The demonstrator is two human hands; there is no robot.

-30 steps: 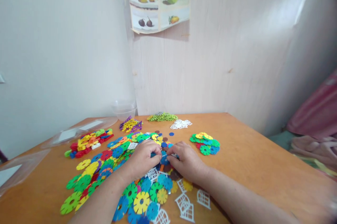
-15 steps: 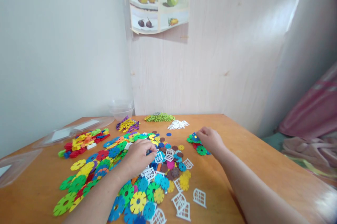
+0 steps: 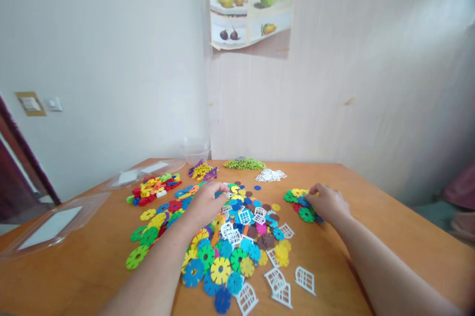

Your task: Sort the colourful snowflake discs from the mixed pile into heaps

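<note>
On the orange bench (image 3: 371, 217), the left hand (image 3: 204, 204) rests fingers curled on the mixed disc heap (image 3: 230, 237) — grip unclear; the right hand (image 3: 328, 203) lies on a small disc pile (image 3: 300, 202), its grip hidden — clear tub (image 3: 195, 150) by the wall

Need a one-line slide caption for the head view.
Left hand on mixed plastic snowflake discs; right hand on small sorted disc pile, wooden table.

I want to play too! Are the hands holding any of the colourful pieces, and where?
It cannot be told. The left hand rests on the big mixed pile and the right hand touches the small pile of discs, fingers curled down.
</note>
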